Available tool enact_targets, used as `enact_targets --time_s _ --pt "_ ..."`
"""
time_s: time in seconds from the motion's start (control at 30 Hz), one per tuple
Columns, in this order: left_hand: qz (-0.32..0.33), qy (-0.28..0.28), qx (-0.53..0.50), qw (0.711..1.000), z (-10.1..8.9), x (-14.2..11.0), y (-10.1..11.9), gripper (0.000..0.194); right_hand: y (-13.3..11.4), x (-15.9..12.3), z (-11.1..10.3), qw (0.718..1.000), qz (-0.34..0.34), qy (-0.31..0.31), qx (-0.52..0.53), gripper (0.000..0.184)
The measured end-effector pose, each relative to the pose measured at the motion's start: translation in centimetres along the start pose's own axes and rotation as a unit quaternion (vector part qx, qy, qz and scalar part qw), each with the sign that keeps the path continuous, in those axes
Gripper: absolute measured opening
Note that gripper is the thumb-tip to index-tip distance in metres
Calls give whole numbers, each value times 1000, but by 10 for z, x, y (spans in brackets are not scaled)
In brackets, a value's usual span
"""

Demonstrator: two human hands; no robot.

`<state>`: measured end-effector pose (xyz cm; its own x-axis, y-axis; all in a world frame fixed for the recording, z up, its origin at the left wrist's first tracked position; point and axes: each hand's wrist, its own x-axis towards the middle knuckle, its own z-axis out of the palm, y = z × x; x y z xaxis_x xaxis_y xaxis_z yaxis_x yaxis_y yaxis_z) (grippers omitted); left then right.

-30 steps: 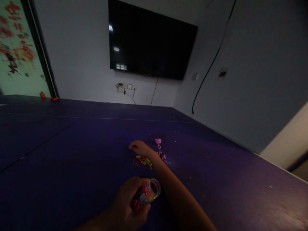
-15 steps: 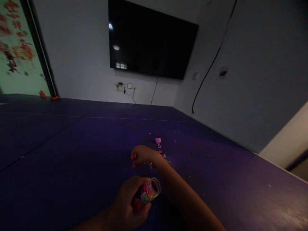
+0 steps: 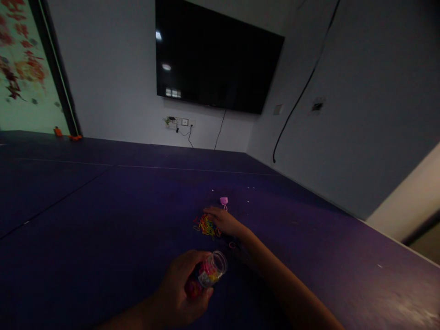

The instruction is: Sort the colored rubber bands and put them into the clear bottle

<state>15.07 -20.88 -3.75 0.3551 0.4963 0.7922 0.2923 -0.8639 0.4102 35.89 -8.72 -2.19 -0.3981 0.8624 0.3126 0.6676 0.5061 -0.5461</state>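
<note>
My left hand [image 3: 184, 284] is wrapped round a small clear jar [image 3: 206, 276], tilted with its open mouth toward the upper right. Pink, red and yellow bands show through its wall, beside a pale label. Just beyond the jar, a loose pile of colourful rubber bands [image 3: 205, 227] lies on the floor. My right hand [image 3: 224, 221] reaches over the right side of this pile, palm down, with its fingers stretched to the left. Its fingertips touch or hover over the bands; which, I cannot tell. A pink band [image 3: 232, 245] lies under the right wrist.
A pink lid-like piece with a loop [image 3: 224, 200] lies behind the pile on the dark blue-purple floor [image 3: 103, 206]. Small white specks are scattered around it. A black cable [image 3: 295, 105] hangs down the right wall, and a television [image 3: 213, 55] is mounted ahead.
My right hand has moved right, from the pile's left side to its right side, uncovering the bands. Its curled fingers have straightened. My left hand keeps the jar in nearly the same place.
</note>
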Motion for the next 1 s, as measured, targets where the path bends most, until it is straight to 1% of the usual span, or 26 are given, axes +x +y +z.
enact_targets --time_s 0.07,0.13,0.2,0.23,0.27,0.3,0.33,0.37,0.4,0.43,0.47,0.5,0.53,0.6,0.67,0.77,0.83,0.9,0.93,1.0 --pt "-2 -2 1 1000 -1 -1 -1 57 -1 0 1 999 15 -5 49 38" --pt "-3 -7 -5 1000 -1 -1 -2 57 -3 0 -6 994 39 44 94 44" --pt "-3 -12 -11 1000 -1 0 -2 56 -5 -6 -21 984 83 103 123 52" --pt "-3 -15 -15 1000 -1 0 -2 56 -6 -11 -31 979 114 111 131 55" --pt "-3 -19 -22 1000 -2 1 -2 55 -6 -19 -41 975 142 93 140 58" --pt "-5 -25 -30 999 -2 2 -1 53 -7 -28 -50 974 157 24 159 59" --pt "-8 -32 -36 999 -2 3 -1 52 -7 -38 -59 968 168 -57 179 59" --pt "-11 -39 -37 998 -2 3 -1 52 -7 -48 -65 954 174 -141 200 56" --pt "-15 -44 -35 998 -2 3 0 51 -7 -58 -70 933 179 -219 223 51" --pt "-17 -47 -32 998 -2 3 0 51 -7 -66 -72 909 187 -280 247 48" --pt "-20 -48 -28 998 -1 3 0 52 -5 -72 -73 891 192 -312 269 45" --pt "-24 -46 -28 998 -1 2 0 52 -3 -76 -71 885 194 -312 286 44" --pt "-28 -45 -31 998 -1 1 0 51 -1 -77 -67 888 193 -289 301 44" --pt "-35 -47 -40 997 0 0 -1 50 6 -73 -58 905 179 -207 327 45" --pt "-35 -47 -38 998 0 0 -2 49 12 -62 -47 915 160 -131 347 47" --pt "-27 -30 -25 999 1 1 -3 52 16 -45 -36 920 143 -38 362 48" --pt "-23 -19 -23 999 1 2 -3 52 15 -37 -35 921 144 12 362 49" --pt "-22 -17 -27 999 0 3 -2 50 11 -34 -37 924 153 34 348 52" --pt "-26 -19 -31 999 0 4 -2 49 8 -35 -39 926 159 30 340 53" --pt "-46 -20 -43 998 0 5 -1 46 3 -40 -41 926 166 -3 338 55"
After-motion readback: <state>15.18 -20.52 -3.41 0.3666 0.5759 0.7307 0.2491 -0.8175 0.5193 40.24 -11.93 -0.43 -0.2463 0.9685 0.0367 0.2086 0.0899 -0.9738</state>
